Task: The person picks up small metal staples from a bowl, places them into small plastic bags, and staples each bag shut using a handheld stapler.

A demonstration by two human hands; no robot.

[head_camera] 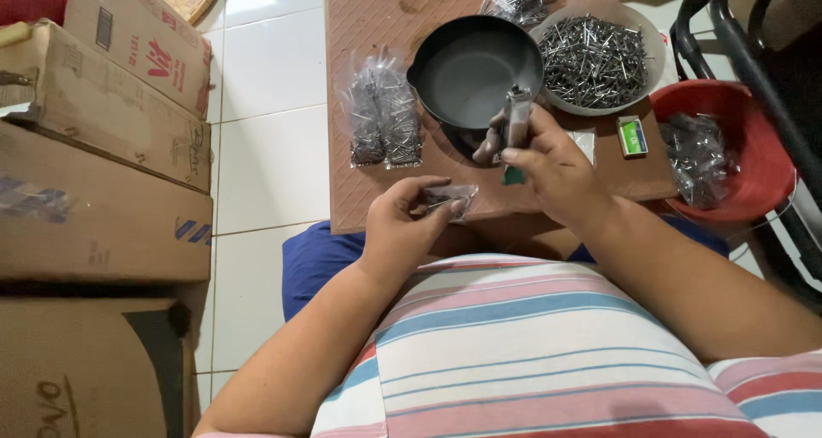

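Brown board (pixel 377 10): nails in clear bowl (pixel 651 40), black pan (pixel 471 70) bare.

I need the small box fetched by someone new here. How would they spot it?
Find the brown board on the floor. At its right edge, between the clear bowl of nails and the red tub, lies the matchbox: the only green thing there.

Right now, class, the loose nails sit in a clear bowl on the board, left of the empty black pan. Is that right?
Not quite. The head view shows the clear bowl of loose nails on the board, right of the empty black pan, not left.
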